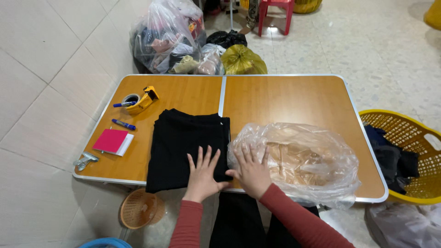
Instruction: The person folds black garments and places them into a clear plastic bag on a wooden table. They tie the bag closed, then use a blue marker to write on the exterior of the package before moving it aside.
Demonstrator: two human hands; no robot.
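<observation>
Both hands are pressing flat at the counter's near edge.

I am seeing the left hand (pixel 202 177) lying with fingers spread apart on the folded black garment (pixel 183 147), which is sitting on the wooden counter (pixel 285 98) left of centre. The right hand (pixel 250 172), fingers also splayed and gripping nothing, is resting against the clear plastic bag (pixel 303 160) just beside the garment. A yellow basket (pixel 404 151) is standing at the right.

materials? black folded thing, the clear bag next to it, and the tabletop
Black folded garment: matte cloth, probably knit; soft folds, no shine.
Clear bag: thin plastic film; see-through, crinkled, glossy highlights.
Tabletop: wood-look panels, maybe laminate; orange grain, smooth sheen, pale metal-looking rim.
</observation>
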